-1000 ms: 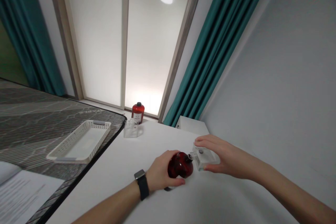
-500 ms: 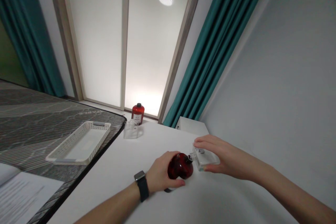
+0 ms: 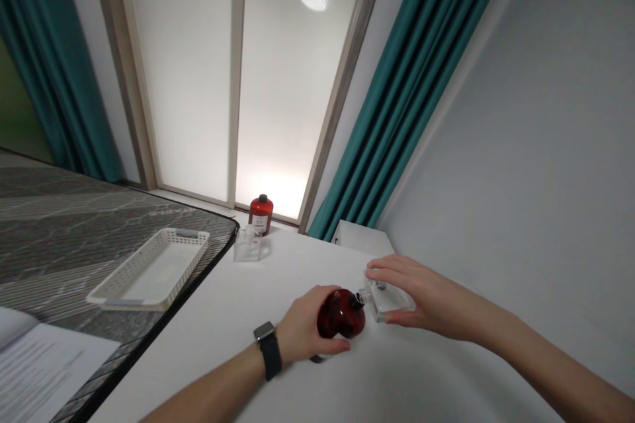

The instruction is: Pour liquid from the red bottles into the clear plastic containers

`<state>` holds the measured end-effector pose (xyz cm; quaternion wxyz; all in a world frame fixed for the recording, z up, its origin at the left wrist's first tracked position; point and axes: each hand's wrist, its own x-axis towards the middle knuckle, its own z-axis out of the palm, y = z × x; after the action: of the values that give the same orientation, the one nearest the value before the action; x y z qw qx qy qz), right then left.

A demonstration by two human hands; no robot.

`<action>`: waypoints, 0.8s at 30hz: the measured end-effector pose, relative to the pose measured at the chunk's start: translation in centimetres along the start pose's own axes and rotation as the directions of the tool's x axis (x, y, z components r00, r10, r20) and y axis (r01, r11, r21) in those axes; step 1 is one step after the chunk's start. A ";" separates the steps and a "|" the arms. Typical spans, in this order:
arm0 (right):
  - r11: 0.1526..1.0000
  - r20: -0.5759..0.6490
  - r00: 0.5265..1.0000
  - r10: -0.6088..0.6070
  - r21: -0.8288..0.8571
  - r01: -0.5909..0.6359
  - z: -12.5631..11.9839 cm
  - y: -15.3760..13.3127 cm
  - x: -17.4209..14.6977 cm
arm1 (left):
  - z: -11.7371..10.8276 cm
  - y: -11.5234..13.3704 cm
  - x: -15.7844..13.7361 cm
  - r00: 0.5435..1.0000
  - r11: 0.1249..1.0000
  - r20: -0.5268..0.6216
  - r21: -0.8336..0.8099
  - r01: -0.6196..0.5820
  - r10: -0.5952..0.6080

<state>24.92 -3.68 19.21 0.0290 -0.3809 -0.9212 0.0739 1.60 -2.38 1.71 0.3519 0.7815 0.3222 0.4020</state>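
My left hand is closed around a dark red bottle, which is tilted so that its open neck points right. That neck meets the mouth of a clear glass bottle; whether liquid is flowing between them I cannot make out. With thumb and fingers on opposite sides, my right hand grips the clear bottle, also tilted, its mouth facing left. A small dark object shows partly beneath my left hand, too hidden to name.
At the table's far edge stand a red bottle with a black cap and a clear glass bottle. A white perforated basket and an open book lie on the grey patterned surface at left. Behind the white table is a white box.
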 end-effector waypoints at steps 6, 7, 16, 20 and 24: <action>1.000 -0.004 1.000 -0.017 -0.021 0.017 -0.1 -0.2 0.0 | -0.1 0.0 0.0 1.000 1.000 0.001 0.000 0.000 0.000; 1.000 -0.005 1.000 -0.020 -0.021 0.020 -0.1 -0.2 0.0 | -0.1 0.0 0.0 1.000 1.000 0.001 0.001 -0.001 0.001; 0.996 -0.007 0.999 -0.054 -0.074 0.053 -0.3 -0.5 0.1 | -0.1 0.2 0.1 1.000 1.000 0.002 0.004 -0.007 0.007; 0.993 -0.024 0.996 -0.082 -0.085 0.080 -0.4 -0.7 0.1 | -0.2 0.4 0.1 1.000 1.000 0.013 0.015 0.008 -0.008; 0.992 -0.023 0.995 -0.096 -0.086 0.093 -0.5 -0.8 0.2 | -0.2 0.4 0.1 1.000 1.000 0.017 0.010 0.017 -0.017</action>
<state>24.24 -4.04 19.85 0.0287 -0.3387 -0.9400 0.0280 1.57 -2.47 2.20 0.3541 0.7838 0.3277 0.3908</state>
